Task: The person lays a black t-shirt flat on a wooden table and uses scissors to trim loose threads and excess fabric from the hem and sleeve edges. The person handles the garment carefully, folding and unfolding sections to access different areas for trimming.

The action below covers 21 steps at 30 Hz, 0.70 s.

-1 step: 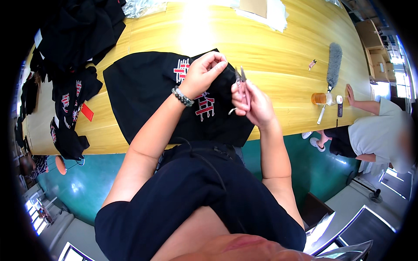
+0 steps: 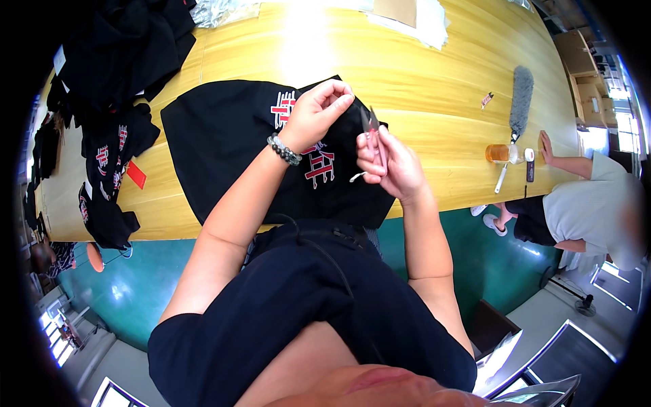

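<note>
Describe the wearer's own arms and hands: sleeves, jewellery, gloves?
Both forearms are bare, no gloves. The left hand has a beaded bracelet of grey and dark beads at the wrist. The right hand shows no ring, watch or band. Short dark navy sleeves end at the upper arms.

Bare wooden table (image 2: 434,88) beyond black garment (image 2: 224,142): open. Left blocked: dark clothing pile (image 2: 108,61). Right: grey duster (image 2: 521,102), cup (image 2: 498,153).
</note>
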{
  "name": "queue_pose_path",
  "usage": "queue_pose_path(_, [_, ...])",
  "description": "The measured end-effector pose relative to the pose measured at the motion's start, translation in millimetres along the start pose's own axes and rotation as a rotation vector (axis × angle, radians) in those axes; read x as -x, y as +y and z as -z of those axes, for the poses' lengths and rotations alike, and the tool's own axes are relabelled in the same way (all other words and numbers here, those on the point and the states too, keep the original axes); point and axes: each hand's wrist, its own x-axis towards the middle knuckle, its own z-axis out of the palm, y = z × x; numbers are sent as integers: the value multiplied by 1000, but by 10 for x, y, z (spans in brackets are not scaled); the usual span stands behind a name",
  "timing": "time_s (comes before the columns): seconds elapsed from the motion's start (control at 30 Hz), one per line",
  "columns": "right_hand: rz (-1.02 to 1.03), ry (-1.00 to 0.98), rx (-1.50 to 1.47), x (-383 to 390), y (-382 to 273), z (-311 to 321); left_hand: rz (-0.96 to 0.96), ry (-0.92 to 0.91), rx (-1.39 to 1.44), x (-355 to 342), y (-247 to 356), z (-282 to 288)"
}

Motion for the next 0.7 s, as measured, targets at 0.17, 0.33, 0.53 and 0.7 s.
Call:
queue_pose_path(0.17, [-140,-213,-268,-115,141,39,37,-15,29,2,-12,28])
queue_pose_path(0.33, [-144,-244,-400,-164,108,36,42,-27,44,30,16,22])
queue_pose_path(0.53, [-120,-258,-488,-201,128,3,37,-25,80,46,2,63])
queue_pose_path(0.7, [-125,-256,-525,-217,153,-15,22,-35,101,64,-25,80])
